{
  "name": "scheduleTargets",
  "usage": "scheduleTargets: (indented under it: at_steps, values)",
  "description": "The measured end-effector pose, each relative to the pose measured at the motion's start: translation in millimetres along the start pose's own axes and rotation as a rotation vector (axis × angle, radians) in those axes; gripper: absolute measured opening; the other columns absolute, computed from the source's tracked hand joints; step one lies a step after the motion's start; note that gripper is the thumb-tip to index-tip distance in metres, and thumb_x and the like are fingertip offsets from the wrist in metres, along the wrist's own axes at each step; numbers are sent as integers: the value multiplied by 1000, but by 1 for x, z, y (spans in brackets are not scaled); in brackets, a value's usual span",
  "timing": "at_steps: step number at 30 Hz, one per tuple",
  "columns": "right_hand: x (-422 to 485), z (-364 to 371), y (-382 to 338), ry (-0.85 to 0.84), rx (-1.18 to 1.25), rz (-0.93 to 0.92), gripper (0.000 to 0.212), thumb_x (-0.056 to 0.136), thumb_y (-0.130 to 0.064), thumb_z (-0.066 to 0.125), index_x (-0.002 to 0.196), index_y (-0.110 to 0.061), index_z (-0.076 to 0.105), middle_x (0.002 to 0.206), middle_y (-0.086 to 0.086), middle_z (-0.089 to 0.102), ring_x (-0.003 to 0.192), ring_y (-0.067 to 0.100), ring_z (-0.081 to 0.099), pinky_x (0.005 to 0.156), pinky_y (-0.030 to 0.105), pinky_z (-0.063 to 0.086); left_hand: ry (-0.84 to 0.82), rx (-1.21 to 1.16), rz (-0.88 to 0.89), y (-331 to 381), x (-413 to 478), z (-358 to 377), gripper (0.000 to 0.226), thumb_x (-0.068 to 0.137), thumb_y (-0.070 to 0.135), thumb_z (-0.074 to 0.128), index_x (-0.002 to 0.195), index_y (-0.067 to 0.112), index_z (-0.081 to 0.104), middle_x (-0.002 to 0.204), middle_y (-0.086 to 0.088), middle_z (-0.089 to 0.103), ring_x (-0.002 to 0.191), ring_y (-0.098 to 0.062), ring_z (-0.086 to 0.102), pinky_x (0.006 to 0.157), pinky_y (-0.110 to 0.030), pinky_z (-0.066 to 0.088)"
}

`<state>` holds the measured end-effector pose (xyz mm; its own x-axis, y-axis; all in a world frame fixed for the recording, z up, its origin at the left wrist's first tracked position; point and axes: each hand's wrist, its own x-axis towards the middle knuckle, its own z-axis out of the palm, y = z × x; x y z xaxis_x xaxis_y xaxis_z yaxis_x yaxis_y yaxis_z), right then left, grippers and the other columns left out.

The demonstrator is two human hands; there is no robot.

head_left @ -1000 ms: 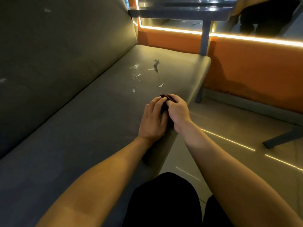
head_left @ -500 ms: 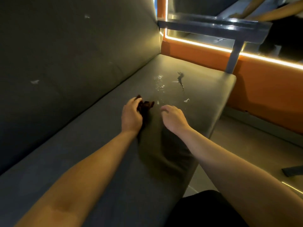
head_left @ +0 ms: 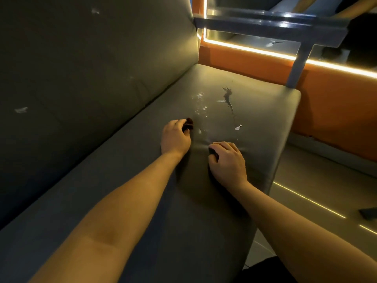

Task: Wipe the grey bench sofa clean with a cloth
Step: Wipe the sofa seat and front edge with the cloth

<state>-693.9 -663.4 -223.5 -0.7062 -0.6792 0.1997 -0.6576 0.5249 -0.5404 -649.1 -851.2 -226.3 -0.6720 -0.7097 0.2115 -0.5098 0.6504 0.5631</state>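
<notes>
Fingers (head_left: 177, 123) of the left hand (head_left: 175, 137) are clamping a bunched dark cloth (head_left: 189, 123), while those of the right hand (head_left: 227, 160) are lying spread, pressing flat. On the grey bench sofa (head_left: 204, 211) the hands, joined on the cloth a second ago, are parting, the left alone carrying it toward 12 o'clock. It is sitting just short of the wet specks (head_left: 201, 109) and dark smear (head_left: 228, 97) at 1 o'clock, so wiping is judged imminent.
</notes>
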Motion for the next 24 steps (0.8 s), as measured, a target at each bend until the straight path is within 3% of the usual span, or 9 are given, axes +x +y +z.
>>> scheduleTargets:
  at_steps: [4, 9, 11, 13, 15, 18, 21, 24]
  values:
    - [-3, 1, 5, 94, 69, 45, 25, 99, -19, 53, 115, -15, 71, 118, 0, 67, 118, 19, 53, 91, 29, 44, -72, -48, 126, 23, -20, 10, 38, 100, 26, 56, 137, 19, 60, 134, -5, 59, 124, -23, 51, 103, -30, 41]
    - [-4, 0, 8, 85, 52, 60, 26, 100, -19, 52, 115, -11, 71, 120, 3, 63, 118, 22, 49, 92, 32, 46, -133, -85, 271, 21, -23, 5, 37, 97, 20, 63, 133, 15, 63, 130, -5, 62, 123, -22, 56, 107, -33, 44]
    - [-3, -1, 8, 65, 40, 69, 26, 101, -19, 52, 117, -10, 71, 122, 4, 62, 120, 22, 48, 95, 35, 48, -23, -78, 230, 16, -14, 3, 37, 96, 14, 63, 133, 10, 63, 133, -10, 61, 127, -26, 54, 111, -35, 41]
    - [-3, 0, 8, 63, 32, 67, 27, 102, -19, 51, 117, -10, 70, 123, 4, 63, 121, 22, 49, 95, 36, 48, 80, -81, 67, 15, -7, 4, 40, 98, 15, 60, 138, 7, 59, 140, -14, 55, 133, -29, 49, 114, -35, 35]
    - [-3, 1, 9, 69, 34, 64, 26, 102, -19, 50, 114, -11, 72, 119, 4, 66, 119, 21, 52, 93, 34, 48, 52, -72, -26, 18, -6, 9, 45, 100, 20, 57, 143, 8, 54, 146, -15, 51, 137, -31, 45, 116, -36, 33]
    - [-4, -1, 8, 54, -2, 43, 29, 102, -22, 48, 104, -13, 75, 111, 2, 70, 113, 20, 56, 88, 34, 49, -40, 3, 85, 28, -13, 19, 44, 99, 16, 57, 142, 12, 57, 146, -11, 54, 135, -29, 46, 115, -34, 34]
    - [-5, -12, 12, -10, -140, -42, 31, 103, -27, 47, 110, -19, 76, 117, -2, 72, 116, 19, 59, 96, 37, 47, -72, 7, 161, 36, -17, 17, 42, 96, 12, 58, 138, 16, 62, 140, -7, 61, 130, -25, 53, 111, -33, 40]
    - [-9, -18, 19, -25, -126, -72, 31, 103, -28, 48, 122, -21, 71, 129, -3, 68, 126, 19, 55, 108, 40, 40, -88, -61, 200, 38, -27, 11, 39, 98, 18, 61, 137, 18, 63, 133, -4, 66, 122, -21, 59, 103, -31, 46]
